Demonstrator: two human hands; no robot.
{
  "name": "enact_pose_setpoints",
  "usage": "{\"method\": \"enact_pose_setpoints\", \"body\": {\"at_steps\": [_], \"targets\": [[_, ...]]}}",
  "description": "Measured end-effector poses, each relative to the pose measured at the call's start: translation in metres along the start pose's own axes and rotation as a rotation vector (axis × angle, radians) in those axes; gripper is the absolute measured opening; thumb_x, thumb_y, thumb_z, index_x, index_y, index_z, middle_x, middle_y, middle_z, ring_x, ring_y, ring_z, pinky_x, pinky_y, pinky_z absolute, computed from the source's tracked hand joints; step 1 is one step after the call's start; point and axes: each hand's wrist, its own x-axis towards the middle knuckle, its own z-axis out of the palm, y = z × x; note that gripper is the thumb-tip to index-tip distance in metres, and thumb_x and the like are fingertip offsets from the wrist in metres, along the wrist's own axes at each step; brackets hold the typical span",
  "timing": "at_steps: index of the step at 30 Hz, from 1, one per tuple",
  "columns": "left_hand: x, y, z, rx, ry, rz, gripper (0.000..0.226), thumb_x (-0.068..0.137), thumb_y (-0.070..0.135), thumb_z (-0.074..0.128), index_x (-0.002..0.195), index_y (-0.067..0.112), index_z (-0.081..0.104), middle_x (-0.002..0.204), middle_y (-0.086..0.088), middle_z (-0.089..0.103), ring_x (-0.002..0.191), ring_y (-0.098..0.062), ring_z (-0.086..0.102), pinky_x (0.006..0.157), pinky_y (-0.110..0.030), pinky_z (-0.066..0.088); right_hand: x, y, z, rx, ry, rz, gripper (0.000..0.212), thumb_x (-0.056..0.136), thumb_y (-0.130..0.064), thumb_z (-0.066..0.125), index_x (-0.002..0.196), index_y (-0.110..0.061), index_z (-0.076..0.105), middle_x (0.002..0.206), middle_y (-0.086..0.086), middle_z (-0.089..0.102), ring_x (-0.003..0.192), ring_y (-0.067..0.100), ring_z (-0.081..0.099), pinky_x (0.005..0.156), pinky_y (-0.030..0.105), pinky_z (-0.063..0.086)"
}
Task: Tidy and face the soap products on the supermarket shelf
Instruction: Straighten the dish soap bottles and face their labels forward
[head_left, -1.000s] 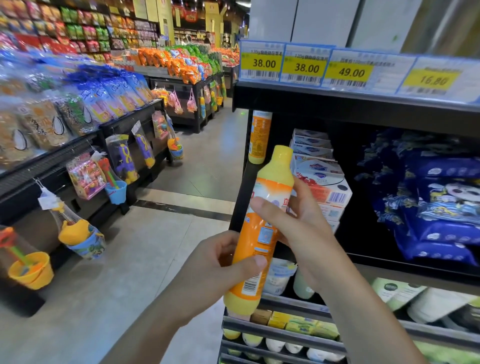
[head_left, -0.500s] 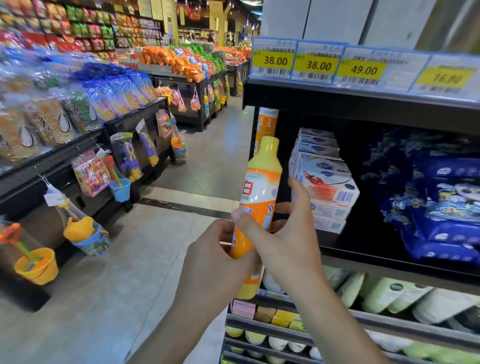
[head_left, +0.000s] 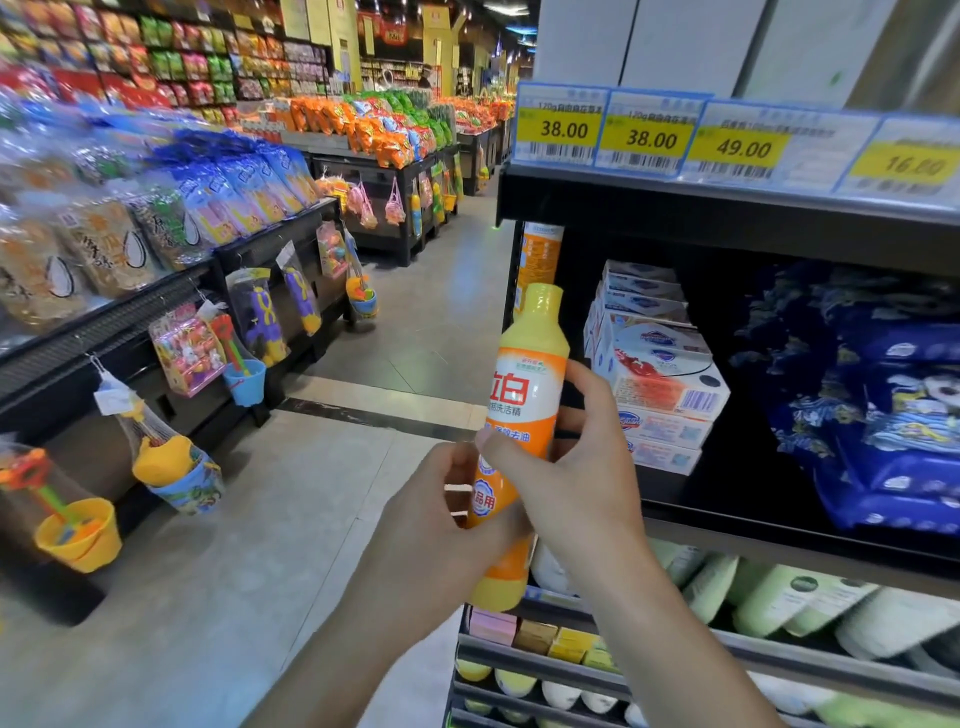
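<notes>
An orange dish-soap bottle (head_left: 524, 395) with a yellow cap stands upright in front of the shelf's left end, its red-lettered front label facing me. My left hand (head_left: 436, 525) wraps its lower half. My right hand (head_left: 582, 467) grips its middle from the right, fingers around the back. Behind it a second orange bottle (head_left: 537, 260) stands at the left edge of the black shelf (head_left: 727, 514). A stack of white boxed soap bars (head_left: 660, 374) sits just right of the held bottle.
Blue soft packs (head_left: 883, 405) fill the shelf's right side. Yellow price tags (head_left: 649, 137) line the shelf above. Pale green bottles (head_left: 769, 597) and small soap boxes (head_left: 540, 631) lie on lower shelves. An aisle floor (head_left: 270, 519) and a snack rack with hanging toys (head_left: 192, 348) lie to the left.
The bottle has been turned in both hands from its barcode side to its front label and brought upright. My left hand slid up its lower half.
</notes>
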Motion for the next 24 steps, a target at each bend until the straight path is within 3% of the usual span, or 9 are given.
{"method": "enact_pose_setpoints", "body": {"at_steps": [2,4,9,14,18,20,24], "targets": [[0.004,-0.002,-0.009,-0.058,-0.115,0.013,0.074,0.058,0.073,0.078,0.125,0.044,0.062,0.115,0.028,0.072,0.107,0.0,0.071,0.088,-0.029,0.061,0.001,-0.003,-0.003,0.064,-0.028,0.053,0.078,0.07,-0.034,0.093,0.126,-0.063,0.047,0.105,-0.02,0.068,0.094,0.007,0.071,0.076,0.039,0.065],[0.006,-0.004,-0.02,-0.125,-0.203,0.005,0.071,0.064,0.064,0.081,0.128,0.037,0.066,0.12,0.017,0.075,0.111,-0.009,0.073,0.093,-0.033,0.061,0.004,-0.005,-0.007,0.117,-0.057,0.08,0.076,0.071,-0.03,0.093,0.125,-0.062,0.05,0.103,-0.017,0.07,0.093,0.009,0.073,0.076,0.04,0.065],[0.011,-0.002,-0.032,-0.175,-0.28,-0.015,0.059,0.08,0.052,0.081,0.133,0.031,0.067,0.127,0.008,0.075,0.118,-0.016,0.072,0.101,-0.041,0.056,0.01,-0.008,-0.015,0.204,-0.146,0.095,0.069,0.073,-0.025,0.091,0.121,-0.061,0.055,0.1,-0.021,0.072,0.089,0.0,0.073,0.06,0.022,0.06],[0.012,-0.004,-0.024,-0.159,-0.202,0.041,0.061,0.067,0.057,0.085,0.123,0.034,0.072,0.118,0.01,0.077,0.109,-0.015,0.075,0.093,-0.037,0.061,0.007,-0.01,-0.019,0.251,-0.186,0.103,0.071,0.079,-0.017,0.084,0.132,-0.052,0.053,0.103,-0.013,0.076,0.094,0.008,0.075,0.063,0.023,0.061],[0.013,0.001,-0.011,-0.084,-0.109,0.123,0.059,0.068,0.056,0.092,0.119,0.038,0.069,0.11,0.019,0.077,0.103,-0.005,0.074,0.079,-0.022,0.062,-0.007,-0.009,-0.027,0.204,-0.169,0.104,0.07,0.07,-0.036,0.084,0.127,-0.059,0.051,0.109,-0.021,0.073,0.099,0.002,0.072,0.069,0.025,0.062],[0.015,0.007,-0.001,-0.055,-0.087,0.173,0.058,0.067,0.057,0.092,0.118,0.04,0.069,0.108,0.022,0.076,0.101,-0.001,0.073,0.075,-0.015,0.06,-0.015,-0.008,-0.035,0.106,-0.131,0.081,0.07,0.075,-0.038,0.089,0.127,-0.061,0.048,0.11,-0.027,0.069,0.099,-0.004,0.069,0.075,0.026,0.061],[0.017,0.017,0.021,-0.067,-0.241,0.196,0.067,0.063,0.066,0.083,0.123,0.043,0.066,0.113,0.024,0.074,0.106,0.0,0.071,0.083,-0.025,0.062,-0.02,-0.007,-0.066,-0.044,0.044,0.019,0.074,0.074,-0.035,0.089,0.131,-0.058,0.048,0.112,-0.025,0.067,0.099,-0.004,0.067,0.069,0.019,0.057]]}}
